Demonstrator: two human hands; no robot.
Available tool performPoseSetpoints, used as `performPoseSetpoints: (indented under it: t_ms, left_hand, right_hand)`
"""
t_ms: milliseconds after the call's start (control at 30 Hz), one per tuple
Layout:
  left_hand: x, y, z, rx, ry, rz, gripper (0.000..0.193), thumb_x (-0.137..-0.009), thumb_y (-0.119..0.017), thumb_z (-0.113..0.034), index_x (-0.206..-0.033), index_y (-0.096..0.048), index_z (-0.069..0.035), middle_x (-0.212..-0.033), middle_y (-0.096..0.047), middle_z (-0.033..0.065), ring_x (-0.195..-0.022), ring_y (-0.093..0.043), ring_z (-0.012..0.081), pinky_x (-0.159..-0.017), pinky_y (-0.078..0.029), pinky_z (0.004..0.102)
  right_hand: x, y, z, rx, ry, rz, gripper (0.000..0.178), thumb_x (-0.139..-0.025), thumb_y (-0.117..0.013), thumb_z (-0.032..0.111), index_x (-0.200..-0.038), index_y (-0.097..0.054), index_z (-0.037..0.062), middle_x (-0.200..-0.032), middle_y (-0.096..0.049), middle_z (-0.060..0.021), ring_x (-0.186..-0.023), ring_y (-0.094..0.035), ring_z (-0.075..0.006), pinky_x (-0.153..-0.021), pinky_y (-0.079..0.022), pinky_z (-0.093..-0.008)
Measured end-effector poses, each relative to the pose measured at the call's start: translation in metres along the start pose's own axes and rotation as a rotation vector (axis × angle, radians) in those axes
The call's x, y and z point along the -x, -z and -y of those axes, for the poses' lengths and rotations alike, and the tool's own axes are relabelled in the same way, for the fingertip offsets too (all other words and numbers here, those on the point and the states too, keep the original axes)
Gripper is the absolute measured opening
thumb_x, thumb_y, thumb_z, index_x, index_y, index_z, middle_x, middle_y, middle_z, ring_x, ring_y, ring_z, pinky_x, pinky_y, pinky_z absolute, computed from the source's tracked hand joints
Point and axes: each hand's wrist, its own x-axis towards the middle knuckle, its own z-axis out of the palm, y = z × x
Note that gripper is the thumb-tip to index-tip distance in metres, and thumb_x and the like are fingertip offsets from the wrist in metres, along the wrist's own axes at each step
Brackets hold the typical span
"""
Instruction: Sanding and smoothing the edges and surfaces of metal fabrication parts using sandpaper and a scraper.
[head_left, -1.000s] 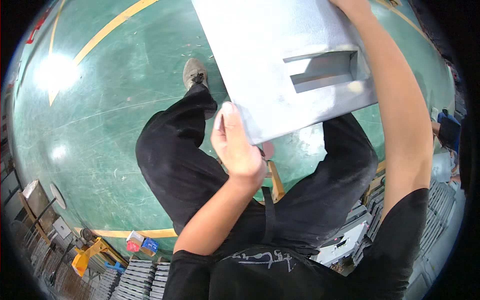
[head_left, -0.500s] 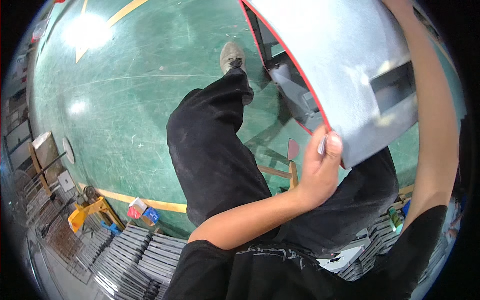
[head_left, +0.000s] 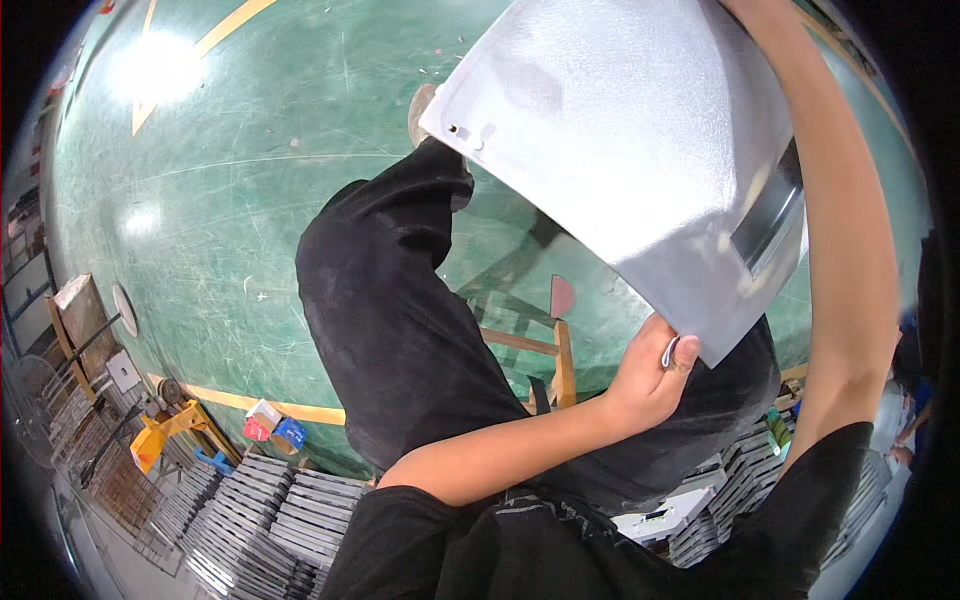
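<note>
A large light-grey curved shell [head_left: 600, 130] with a rectangular cut-out [head_left: 768, 225] lies tilted over my right thigh, its smooth outer face toward me. Two small holes show near its left corner. At the shell's near corner my left hand [head_left: 650, 380] is closed on the edge. A small folded grey-white piece [head_left: 669, 353], perhaps abrasive paper, sticks out between its thumb and fingers. My right arm [head_left: 835, 200] reaches along the shell's right side to its far edge. The right hand is cut off by the top of the picture, so its fingers are hidden.
Beneath the shell stands a wooden stool or frame [head_left: 563, 365], with a pinkish half-round piece [head_left: 562, 297] on the green floor [head_left: 220, 230]. Stacked grey slats [head_left: 260, 510], a yellow tool stand [head_left: 165, 435] and small red and blue containers [head_left: 275, 428] are at the lower left.
The shell has turned and swung left; its red-edged hollow inside no longer shows, and its outer face is toward me. Both hands have moved with it.
</note>
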Motion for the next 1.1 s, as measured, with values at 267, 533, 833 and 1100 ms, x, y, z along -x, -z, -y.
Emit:
performPoseSetpoints:
  t_ms: [267,533,833,1100]
  left_hand:
    - [-0.021,-0.006,0.014,-0.221,-0.196,0.131,0.036,-0.107,-0.048,-0.029,-0.1,-0.062,0.003,-0.098,-0.061,0.0227,-0.094,-0.056,0.0397,-0.088,-0.046,0.0423]
    - [0.049,0.076,-0.048,-0.617,-0.023,0.247,0.028,-0.1,-0.063,-0.021,-0.082,-0.054,-0.002,-0.069,-0.054,0.0148,-0.062,-0.056,0.0285,-0.061,-0.046,0.0394]
    - [-0.001,0.117,-0.174,-1.17,-0.834,-0.123,0.023,-0.076,-0.074,-0.007,-0.073,-0.052,-0.006,-0.068,-0.054,0.0108,-0.068,-0.055,0.0344,-0.061,-0.044,0.0443]
    - [-0.067,0.042,-0.104,-1.514,-0.761,-0.064,0.024,-0.082,-0.072,-0.032,-0.074,-0.065,-0.01,-0.076,-0.063,0.0082,-0.081,-0.062,0.0305,-0.069,-0.044,0.0472]
  right_hand:
    - [0.001,0.004,0.039,-0.077,-0.04,0.161,0.022,-0.099,-0.045,0.019,-0.107,-0.053,0.0,-0.103,-0.068,-0.0304,-0.103,-0.064,-0.0479,-0.086,-0.051,-0.0542]
    - [0.011,-0.004,0.083,-0.09,0.036,0.07,0.02,-0.095,-0.048,0.019,-0.103,-0.057,0.0032,-0.086,-0.071,-0.0239,-0.084,-0.07,-0.0441,-0.074,-0.054,-0.0562]
    - [0.032,0.013,0.001,0.17,-0.118,0.148,0.023,-0.092,-0.052,0.015,-0.104,-0.068,0.0026,-0.094,-0.073,-0.0219,-0.091,-0.072,-0.0395,-0.077,-0.056,-0.0518]
    - [0.038,0.013,-0.006,0.043,-0.181,0.005,0.023,-0.091,-0.051,0.014,-0.098,-0.068,-0.0004,-0.096,-0.071,-0.0262,-0.092,-0.071,-0.0408,-0.08,-0.055,-0.0524]
